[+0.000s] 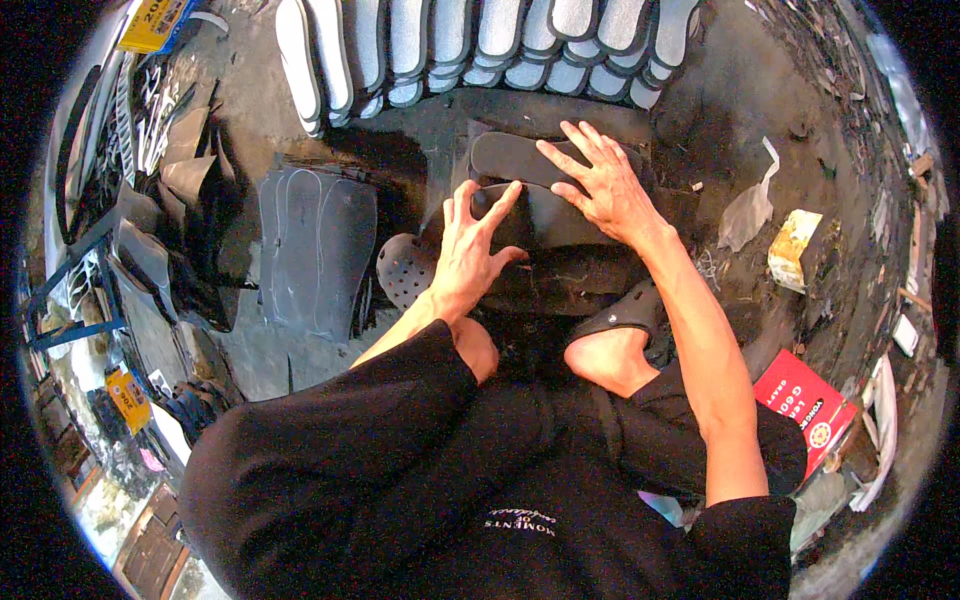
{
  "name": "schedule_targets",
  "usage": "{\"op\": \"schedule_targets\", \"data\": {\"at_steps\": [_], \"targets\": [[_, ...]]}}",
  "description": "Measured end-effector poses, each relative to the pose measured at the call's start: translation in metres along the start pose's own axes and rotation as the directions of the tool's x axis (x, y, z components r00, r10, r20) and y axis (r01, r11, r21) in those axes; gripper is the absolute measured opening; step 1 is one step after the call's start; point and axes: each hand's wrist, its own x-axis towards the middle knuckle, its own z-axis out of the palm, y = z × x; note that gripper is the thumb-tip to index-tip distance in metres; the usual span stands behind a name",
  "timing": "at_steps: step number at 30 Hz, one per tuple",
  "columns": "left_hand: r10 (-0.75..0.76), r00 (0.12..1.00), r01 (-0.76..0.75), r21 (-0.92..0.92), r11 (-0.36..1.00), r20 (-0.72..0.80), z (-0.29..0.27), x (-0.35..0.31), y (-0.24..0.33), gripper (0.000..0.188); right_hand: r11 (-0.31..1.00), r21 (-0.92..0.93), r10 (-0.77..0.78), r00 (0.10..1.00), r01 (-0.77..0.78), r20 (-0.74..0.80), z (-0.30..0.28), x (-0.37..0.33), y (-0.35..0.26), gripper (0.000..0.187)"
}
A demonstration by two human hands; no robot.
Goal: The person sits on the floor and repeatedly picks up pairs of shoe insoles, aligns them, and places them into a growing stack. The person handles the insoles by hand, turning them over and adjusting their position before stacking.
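A dark grey shoe sole (508,158) lies crosswise on a low dark block (560,222) between my feet. My right hand (607,192) rests on the sole's right part, its fingers stretched out and apart. By the sole's near edge is my left hand (468,248), index finger pointing at the edge and thumb held away. Nothing shows in its grasp, though whether that fingertip presses the sole I cannot tell. To the left lies a stack of dark sheets (318,250) with pale sole outlines drawn on them.
Several rows of grey soles (500,30) overlap on the floor at the far side. My clog (404,270) stands beside the sheets. A red box (803,408) sits at the right, with scraps (795,250) beyond it. Offcuts (185,150) pile up at left near a blue frame (75,335).
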Motion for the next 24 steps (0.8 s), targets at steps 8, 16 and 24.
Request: {"op": "schedule_targets", "data": {"at_steps": [8, 16, 24], "targets": [[0.001, 0.999, -0.009, 0.184, 0.983, 0.042, -0.012, 0.005, 0.018, 0.099, 0.999, 0.026, 0.034, 0.999, -0.033, -0.030, 0.004, -0.003, -0.008, 0.058], [0.114, 0.989, -0.134, 0.227, 0.964, 0.099, -0.009, 0.004, 0.006, 0.106, 0.964, -0.131, 0.203, 0.960, -0.230, -0.190, 0.030, -0.002, -0.047, 0.060], [-0.220, 0.975, 0.199, -0.383, 0.902, -0.013, -0.036, -0.009, -0.025, 0.091, 0.968, 0.153, 0.228, 0.954, -0.200, -0.194, 0.001, -0.016, -0.041, 0.060]]}}
